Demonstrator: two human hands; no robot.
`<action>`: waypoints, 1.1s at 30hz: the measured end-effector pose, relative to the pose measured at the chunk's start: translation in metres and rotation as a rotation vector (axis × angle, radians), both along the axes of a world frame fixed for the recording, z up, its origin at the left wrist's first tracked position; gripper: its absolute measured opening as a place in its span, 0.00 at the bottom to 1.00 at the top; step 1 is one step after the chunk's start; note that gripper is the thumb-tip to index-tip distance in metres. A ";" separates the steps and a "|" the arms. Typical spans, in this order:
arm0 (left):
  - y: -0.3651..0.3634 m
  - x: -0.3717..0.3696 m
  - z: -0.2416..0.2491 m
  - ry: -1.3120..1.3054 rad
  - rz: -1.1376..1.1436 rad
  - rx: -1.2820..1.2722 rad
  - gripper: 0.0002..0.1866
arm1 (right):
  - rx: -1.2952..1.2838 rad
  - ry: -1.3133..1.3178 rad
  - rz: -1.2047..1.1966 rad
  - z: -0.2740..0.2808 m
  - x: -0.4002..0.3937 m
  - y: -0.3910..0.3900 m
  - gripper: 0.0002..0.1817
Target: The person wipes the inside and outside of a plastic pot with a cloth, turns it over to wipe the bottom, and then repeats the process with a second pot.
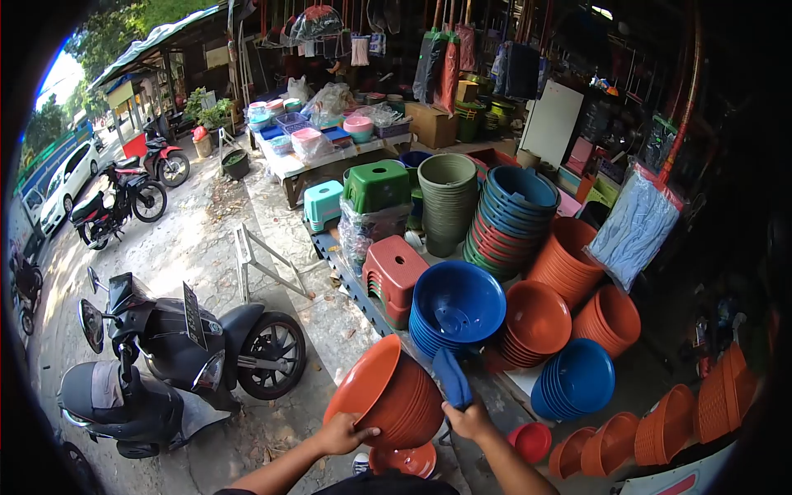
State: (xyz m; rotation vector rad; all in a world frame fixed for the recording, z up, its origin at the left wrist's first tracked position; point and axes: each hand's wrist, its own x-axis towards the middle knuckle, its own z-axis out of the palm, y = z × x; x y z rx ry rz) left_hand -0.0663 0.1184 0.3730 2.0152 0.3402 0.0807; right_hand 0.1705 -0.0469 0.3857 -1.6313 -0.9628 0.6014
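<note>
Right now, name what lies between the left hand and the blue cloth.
The head view shows tilted, stacked orange basins between the left hand and the blue cloth in the right hand.

My left forearm and right forearm reach forward, bare, angling toward each other. My left hand grips with its thumb pointing right; my right hand curls in a hold, slightly farther forward.
</note>
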 end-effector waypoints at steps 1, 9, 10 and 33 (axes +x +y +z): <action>-0.004 0.002 0.008 0.030 0.138 -0.131 0.20 | 0.045 -0.261 0.053 0.002 -0.017 0.010 0.34; 0.007 0.007 -0.028 -0.127 0.340 -0.639 0.24 | -0.281 -0.942 0.206 0.003 -0.128 0.031 0.37; 0.007 0.006 -0.026 -0.140 0.289 -0.582 0.23 | -0.271 -0.958 0.191 0.006 -0.129 0.033 0.38; 0.021 -0.023 0.002 0.000 0.093 -0.356 0.16 | -0.302 -0.426 0.048 0.033 -0.017 0.071 0.31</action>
